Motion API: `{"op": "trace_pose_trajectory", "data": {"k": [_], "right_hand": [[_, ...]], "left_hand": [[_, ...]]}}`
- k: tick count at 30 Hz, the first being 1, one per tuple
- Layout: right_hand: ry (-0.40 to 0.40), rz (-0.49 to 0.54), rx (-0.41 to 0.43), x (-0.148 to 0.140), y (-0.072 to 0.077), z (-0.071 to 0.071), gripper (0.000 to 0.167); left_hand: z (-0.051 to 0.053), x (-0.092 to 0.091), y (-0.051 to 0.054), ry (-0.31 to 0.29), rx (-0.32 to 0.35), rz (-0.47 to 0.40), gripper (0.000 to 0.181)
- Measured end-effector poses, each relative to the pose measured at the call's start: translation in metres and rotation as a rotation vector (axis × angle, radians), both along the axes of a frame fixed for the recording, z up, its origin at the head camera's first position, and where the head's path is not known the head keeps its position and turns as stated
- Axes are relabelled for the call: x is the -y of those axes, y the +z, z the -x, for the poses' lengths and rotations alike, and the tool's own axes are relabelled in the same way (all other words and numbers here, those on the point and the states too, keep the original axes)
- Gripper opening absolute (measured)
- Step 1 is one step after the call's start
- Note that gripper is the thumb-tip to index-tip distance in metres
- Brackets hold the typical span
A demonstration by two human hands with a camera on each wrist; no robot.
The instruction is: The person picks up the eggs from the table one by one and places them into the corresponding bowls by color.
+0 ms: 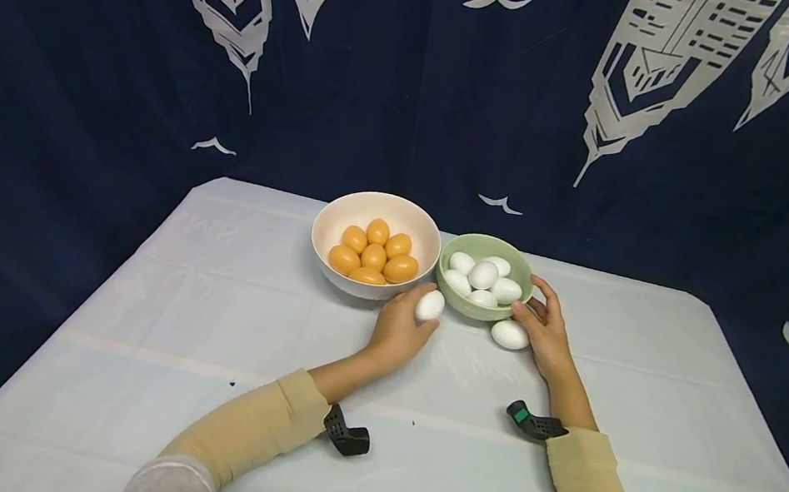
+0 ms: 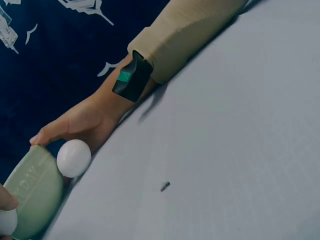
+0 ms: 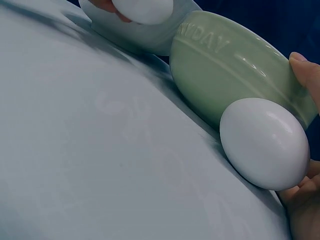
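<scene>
My left hand (image 1: 399, 331) pinches a white egg (image 1: 430, 306) between thumb and fingers, just in front of the gap between two bowls. At the right side of a green bowl (image 1: 479, 311), my right hand (image 1: 545, 334) holds the rim with thumb and fingertips curved against it. Several white eggs (image 1: 484, 275) lie inside that bowl. Another white egg (image 3: 265, 143) rests on the table against the bowl's outside, below my right thumb. To the left stands a larger cream bowl (image 1: 338, 217) with several orange eggs (image 1: 373, 257).
Both bowls sit side by side near the far edge of the white-covered table (image 1: 438, 471). A dark blue curtain (image 1: 413, 114) with white prints hangs behind. Small dark specks lie on the cloth, one of them a short bit (image 2: 165, 186). Black wrist cameras (image 1: 347, 433) are strapped on both arms.
</scene>
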State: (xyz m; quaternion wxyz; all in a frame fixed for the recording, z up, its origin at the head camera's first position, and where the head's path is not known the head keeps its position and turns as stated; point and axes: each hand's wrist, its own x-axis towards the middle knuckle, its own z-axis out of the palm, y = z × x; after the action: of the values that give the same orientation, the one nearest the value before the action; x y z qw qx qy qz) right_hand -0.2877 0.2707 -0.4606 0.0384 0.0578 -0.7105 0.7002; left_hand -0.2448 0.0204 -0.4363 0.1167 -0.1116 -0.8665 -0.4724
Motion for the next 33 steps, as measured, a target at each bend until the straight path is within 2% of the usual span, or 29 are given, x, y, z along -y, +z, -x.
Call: {"op": "trace_pose_trajectory", "data": {"k": [9,20,26,33], "right_hand": [[-0.002,-0.008,0.021,0.000,0.000,0.000,0.061],[-0.001,-0.009,0.022,-0.001,0.000,0.000,0.059],[-0.001,-0.011,0.023,-0.001,0.000,0.000,0.060],[0.005,0.004,0.017,-0.001,-0.001,0.000,0.060]], "left_hand": [[0.001,-0.003,0.017,-0.069,-0.017,-0.039,0.055],[0.010,-0.008,0.038,-0.092,-0.032,-0.014,0.056],[0.019,-0.014,0.048,-0.097,-0.072,-0.012,0.054],[0.036,-0.022,0.054,-0.087,-0.065,0.016,0.054]]}}
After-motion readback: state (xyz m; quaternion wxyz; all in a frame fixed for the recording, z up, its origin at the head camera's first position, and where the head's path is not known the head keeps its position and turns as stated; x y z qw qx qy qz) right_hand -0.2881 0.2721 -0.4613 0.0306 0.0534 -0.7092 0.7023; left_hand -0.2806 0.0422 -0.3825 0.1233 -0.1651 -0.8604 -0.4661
